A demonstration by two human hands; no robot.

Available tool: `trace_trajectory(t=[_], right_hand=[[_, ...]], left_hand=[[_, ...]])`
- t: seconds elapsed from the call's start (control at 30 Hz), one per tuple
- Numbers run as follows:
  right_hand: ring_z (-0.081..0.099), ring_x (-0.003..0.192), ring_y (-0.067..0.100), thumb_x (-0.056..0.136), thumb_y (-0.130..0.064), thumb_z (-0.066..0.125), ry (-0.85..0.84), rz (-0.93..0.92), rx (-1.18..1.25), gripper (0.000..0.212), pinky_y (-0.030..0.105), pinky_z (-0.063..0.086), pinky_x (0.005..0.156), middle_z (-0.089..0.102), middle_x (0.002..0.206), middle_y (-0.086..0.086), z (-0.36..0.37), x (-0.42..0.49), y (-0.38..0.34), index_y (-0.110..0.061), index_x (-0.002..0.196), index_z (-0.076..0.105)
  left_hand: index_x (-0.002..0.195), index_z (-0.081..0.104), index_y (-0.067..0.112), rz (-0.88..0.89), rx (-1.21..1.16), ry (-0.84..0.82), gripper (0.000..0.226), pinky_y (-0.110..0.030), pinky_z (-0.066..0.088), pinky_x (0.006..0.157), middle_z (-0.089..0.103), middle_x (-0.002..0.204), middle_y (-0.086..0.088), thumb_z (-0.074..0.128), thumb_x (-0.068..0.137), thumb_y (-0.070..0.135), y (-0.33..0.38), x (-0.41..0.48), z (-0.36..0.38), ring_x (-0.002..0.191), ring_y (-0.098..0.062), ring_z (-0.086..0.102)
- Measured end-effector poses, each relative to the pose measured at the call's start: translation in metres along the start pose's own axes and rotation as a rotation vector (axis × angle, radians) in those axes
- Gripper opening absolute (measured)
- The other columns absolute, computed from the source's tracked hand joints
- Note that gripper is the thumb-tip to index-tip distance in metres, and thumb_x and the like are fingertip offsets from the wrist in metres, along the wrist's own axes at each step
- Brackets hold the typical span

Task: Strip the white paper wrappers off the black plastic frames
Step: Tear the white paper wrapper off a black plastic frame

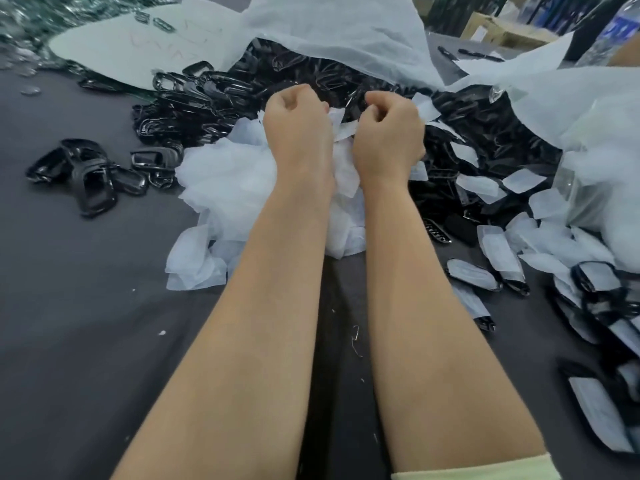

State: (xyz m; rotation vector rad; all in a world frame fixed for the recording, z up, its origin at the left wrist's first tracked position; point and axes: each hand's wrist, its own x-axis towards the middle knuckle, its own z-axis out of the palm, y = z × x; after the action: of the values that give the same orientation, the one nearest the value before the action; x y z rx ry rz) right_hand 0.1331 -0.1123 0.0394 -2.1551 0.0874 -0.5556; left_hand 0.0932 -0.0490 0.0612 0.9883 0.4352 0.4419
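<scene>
Both fists face away from the camera, so the fingertips of the left hand (298, 123) and right hand (388, 133) are out of sight. A wrapper strip (347, 129) runs between them and each hand grips an end, but I can't tell if there's a black frame inside. The forearms cover the middle of the loose wrapper heap (221, 174). The big white sheet (346, 36) at top centre hides the back of the frame pile (214, 98). Upper left is a blurry, glittery green heap (20, 26), cut by the edge. The red scrawl (162, 43) on the paper there is unreadable. Upper right, the bottle (620, 32) is smeared and cropped, and the cardboard box (498, 29) is fuzzy. The wrapped frames (602, 410) lower right run off the edge.
</scene>
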Motion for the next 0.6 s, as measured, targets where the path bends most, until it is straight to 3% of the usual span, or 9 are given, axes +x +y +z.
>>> trace_trajectory(t=[0.1,0.2,0.3,0.37,0.47,0.53,0.6], right_hand=[[0.058,0.096,0.012,0.092,-0.005,0.050,0.021,-0.070,0.221,0.020,0.020,0.045,0.090,0.062,0.111,0.005,-0.021,-0.012,-0.002,-0.007,0.109,0.062],[0.055,0.086,0.009,0.089,0.002,0.051,0.061,-0.133,0.273,0.017,0.016,0.046,0.082,0.058,0.099,0.001,-0.041,-0.026,-0.003,-0.004,0.105,0.057],[0.054,0.079,0.002,0.087,0.005,0.051,0.014,-0.152,0.290,0.020,0.011,0.045,0.076,0.053,0.088,-0.010,-0.064,-0.045,-0.001,-0.011,0.099,0.049],[0.057,0.084,0.005,0.085,0.005,0.051,-0.092,-0.158,0.229,0.023,0.018,0.048,0.081,0.055,0.088,-0.011,-0.078,-0.060,0.004,-0.015,0.097,0.049],[0.061,0.091,0.012,0.084,0.004,0.052,-0.209,-0.122,0.141,0.025,0.032,0.051,0.089,0.059,0.089,-0.009,-0.092,-0.084,0.016,-0.015,0.099,0.057],[0.063,0.091,0.020,0.085,0.003,0.052,-0.220,-0.050,0.144,0.030,0.040,0.051,0.090,0.062,0.090,-0.002,-0.097,-0.099,0.025,-0.014,0.108,0.060],[0.063,0.088,0.020,0.086,0.002,0.053,-0.208,0.019,0.168,0.033,0.040,0.050,0.091,0.061,0.088,-0.001,-0.099,-0.112,0.034,-0.015,0.113,0.060]], left_hand=[[0.096,0.054,0.011,0.030,0.042,-0.020,0.010,-0.032,0.053,0.092,0.055,0.084,0.005,0.044,0.095,0.007,0.002,-0.014,-0.004,0.085,-0.012,0.062],[0.097,0.055,0.014,0.077,0.134,-0.038,0.012,-0.037,0.051,0.096,0.056,0.089,0.007,0.046,0.093,0.008,0.001,-0.032,-0.009,0.102,-0.018,0.062],[0.098,0.056,0.016,0.162,0.285,-0.096,0.007,-0.038,0.051,0.094,0.058,0.088,0.005,0.052,0.093,0.015,-0.004,-0.052,-0.017,0.093,-0.017,0.061],[0.104,0.060,0.013,0.215,0.416,-0.177,0.016,-0.037,0.052,0.088,0.062,0.085,0.003,0.057,0.093,0.025,-0.009,-0.064,-0.025,0.085,-0.016,0.061],[0.105,0.062,0.012,0.180,0.564,-0.264,0.019,-0.040,0.053,0.090,0.069,0.095,-0.006,0.061,0.091,0.025,-0.019,-0.082,-0.039,0.091,-0.022,0.065],[0.107,0.059,0.015,0.131,0.607,-0.256,0.018,-0.041,0.051,0.093,0.068,0.103,-0.009,0.061,0.090,0.023,-0.028,-0.092,-0.048,0.098,-0.025,0.064],[0.112,0.058,0.016,0.120,0.657,-0.260,0.024,-0.033,0.050,0.089,0.067,0.101,-0.006,0.062,0.090,0.025,-0.038,-0.102,-0.058,0.095,-0.020,0.063]])
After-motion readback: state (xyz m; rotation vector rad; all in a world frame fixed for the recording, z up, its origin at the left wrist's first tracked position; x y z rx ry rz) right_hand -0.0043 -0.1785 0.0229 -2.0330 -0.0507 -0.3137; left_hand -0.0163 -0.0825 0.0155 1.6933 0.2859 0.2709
